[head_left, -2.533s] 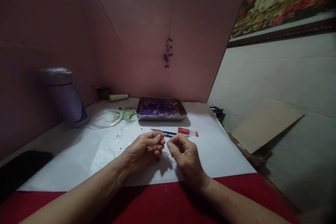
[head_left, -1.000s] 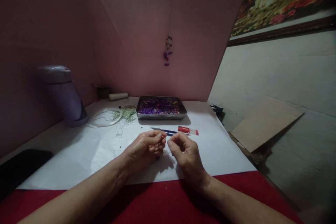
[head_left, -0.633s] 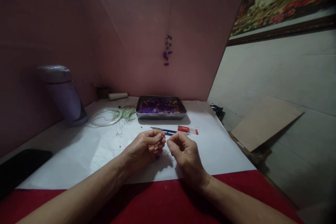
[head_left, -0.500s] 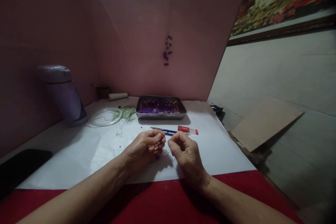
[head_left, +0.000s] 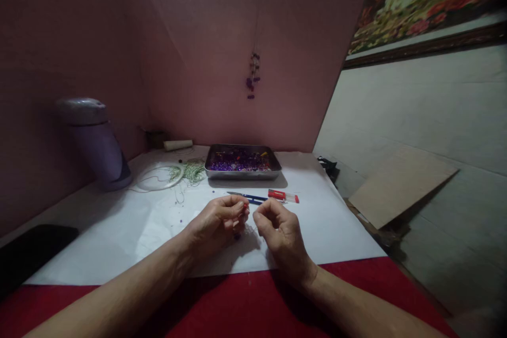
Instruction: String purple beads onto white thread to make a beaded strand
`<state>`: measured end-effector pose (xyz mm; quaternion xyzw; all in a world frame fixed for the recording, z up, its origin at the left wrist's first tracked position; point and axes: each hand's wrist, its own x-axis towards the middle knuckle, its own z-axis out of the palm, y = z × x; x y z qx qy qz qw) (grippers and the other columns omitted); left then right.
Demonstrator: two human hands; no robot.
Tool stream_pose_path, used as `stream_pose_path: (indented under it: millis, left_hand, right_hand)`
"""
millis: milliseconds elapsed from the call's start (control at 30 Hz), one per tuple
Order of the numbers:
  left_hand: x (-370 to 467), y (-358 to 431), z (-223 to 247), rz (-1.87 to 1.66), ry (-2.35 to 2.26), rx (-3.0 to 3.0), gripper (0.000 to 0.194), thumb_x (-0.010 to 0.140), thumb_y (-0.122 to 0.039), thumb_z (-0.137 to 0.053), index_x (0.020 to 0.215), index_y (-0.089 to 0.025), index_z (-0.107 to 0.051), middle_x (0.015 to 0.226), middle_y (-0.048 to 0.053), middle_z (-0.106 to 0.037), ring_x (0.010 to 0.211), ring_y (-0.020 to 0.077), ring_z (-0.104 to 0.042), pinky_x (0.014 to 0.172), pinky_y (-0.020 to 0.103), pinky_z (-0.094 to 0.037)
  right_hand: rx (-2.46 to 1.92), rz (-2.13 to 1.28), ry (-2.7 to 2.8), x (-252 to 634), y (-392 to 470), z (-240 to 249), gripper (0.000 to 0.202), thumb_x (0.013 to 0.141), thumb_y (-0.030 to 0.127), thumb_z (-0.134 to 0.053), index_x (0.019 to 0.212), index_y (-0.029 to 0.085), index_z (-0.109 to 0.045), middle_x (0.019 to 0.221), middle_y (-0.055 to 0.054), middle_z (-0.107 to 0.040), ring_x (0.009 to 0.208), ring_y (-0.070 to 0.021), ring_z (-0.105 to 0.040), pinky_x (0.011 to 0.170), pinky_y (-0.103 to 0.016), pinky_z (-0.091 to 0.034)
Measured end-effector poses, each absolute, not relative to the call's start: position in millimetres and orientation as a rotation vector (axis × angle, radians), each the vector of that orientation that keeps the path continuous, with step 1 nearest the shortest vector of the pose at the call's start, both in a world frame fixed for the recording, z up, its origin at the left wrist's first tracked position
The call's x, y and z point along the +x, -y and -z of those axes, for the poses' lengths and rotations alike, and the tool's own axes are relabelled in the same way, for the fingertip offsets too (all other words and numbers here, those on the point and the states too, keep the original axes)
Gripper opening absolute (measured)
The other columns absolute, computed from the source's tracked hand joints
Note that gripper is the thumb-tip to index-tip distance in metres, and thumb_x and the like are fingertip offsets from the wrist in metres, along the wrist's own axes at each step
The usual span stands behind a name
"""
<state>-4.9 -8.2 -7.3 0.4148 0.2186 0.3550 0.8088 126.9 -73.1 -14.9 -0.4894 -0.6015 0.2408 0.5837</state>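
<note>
A small red bead (head_left: 246, 206) shows at the fingertips of my left hand (head_left: 222, 222), which is closed in a pinch around it. My right hand (head_left: 279, 229) is a short gap to the right, thumb and forefinger pressed together; whatever is between them is too fine to make out. Below and between the hands, a few clear and dark purple beads (head_left: 237, 236) lie on the white sheet, partly hidden by my left fingers. Just beyond my fingertips rest blue thread snips (head_left: 255, 198) and a small red-and-clear case (head_left: 283, 196).
A metal tray (head_left: 243, 175) of mostly purple beads stands at the back. Left of it are tangled green thread (head_left: 193, 171), a white ring (head_left: 158, 186) and a thread spool (head_left: 178, 145). A purple bottle (head_left: 99, 148) stands far left. Strung beads (head_left: 252, 76) hang on the pink panel.
Both hands stay almost still, in the same pinches. The light on the panel and table looks slightly dimmer.
</note>
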Motion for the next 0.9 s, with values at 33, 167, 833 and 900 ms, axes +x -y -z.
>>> stream_pose_path:
  millis: [33,167,833,900]
  left_hand:
    - [-4.8,8.4,7.5,-0.760,-0.471,0.882,0.010,0.067,-0.013,-0.069,0.073,-0.009,-0.062,0.066,0.002,-0.052,0.057,0.0069,-0.044,0.052,0.021,-0.029]
    - [-5.2,9.3,7.6,-0.763,-0.476,0.885,0.009,0.067,-0.013,-0.069,0.074,-0.009,-0.063,0.066,0.002,-0.052,0.058,0.0072,-0.044,0.053,0.021,-0.030]
    - [-5.6,9.5,9.3,-0.731,-0.451,0.873,0.011,0.068,-0.012,-0.067,0.078,-0.011,-0.062,0.061,0.000,-0.052,0.053,0.0062,-0.042,0.053,0.021,-0.028]
    - [-5.6,9.7,9.3,-0.734,-0.445,0.873,0.012,0.068,-0.011,-0.067,0.079,-0.011,-0.062,0.061,0.000,-0.052,0.053,0.0064,-0.042,0.053,0.021,-0.028]
  right_hand:
    - [-1.146,-0.559,1.406,126.9,73.0,15.0,0.017,0.080,0.026,-0.049,0.065,0.018,-0.046,0.056,0.005,-0.042,0.052,-0.0097,-0.037,0.049,-0.023,-0.032]
    - [-1.154,-0.552,1.407,126.9,73.2,15.2,0.017,0.080,0.025,-0.049,0.065,0.018,-0.046,0.056,0.005,-0.043,0.052,-0.0096,-0.038,0.049,-0.023,-0.032]
    - [-1.130,-0.564,1.408,125.8,72.3,17.5,0.017,0.082,0.027,-0.051,0.069,0.017,-0.049,0.058,0.004,-0.047,0.053,-0.0095,-0.041,0.050,-0.022,-0.034]
    - [-1.133,-0.567,1.397,125.7,71.9,16.9,0.018,0.082,0.028,-0.052,0.068,0.017,-0.049,0.057,0.004,-0.047,0.053,-0.0095,-0.041,0.050,-0.022,-0.035]
